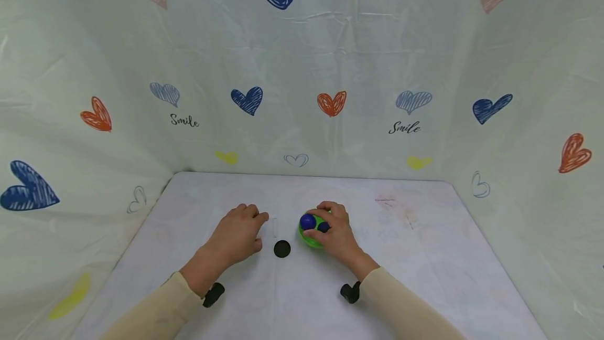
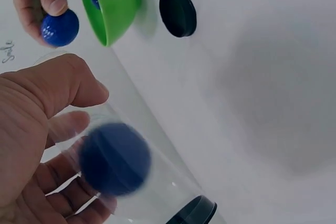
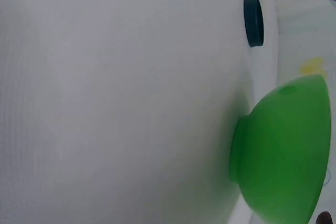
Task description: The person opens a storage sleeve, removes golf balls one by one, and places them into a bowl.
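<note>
My left hand grips a clear tube with its fingers curled round it. Inside the tube is a blurred blue ball, and a dark cap closes the tube's lower end. My right hand pinches another blue ball between thumb and fingers. That ball is at the rim of a green bowl in the left wrist view. In the bowl lies one more blue ball, partly hidden by the right hand. The bowl's green side fills the right of the right wrist view.
A black round lid lies on the white table between the hands, left of the bowl. Behind the table hangs a pale curtain printed with hearts. Dark wrist mounts show beside both sleeves.
</note>
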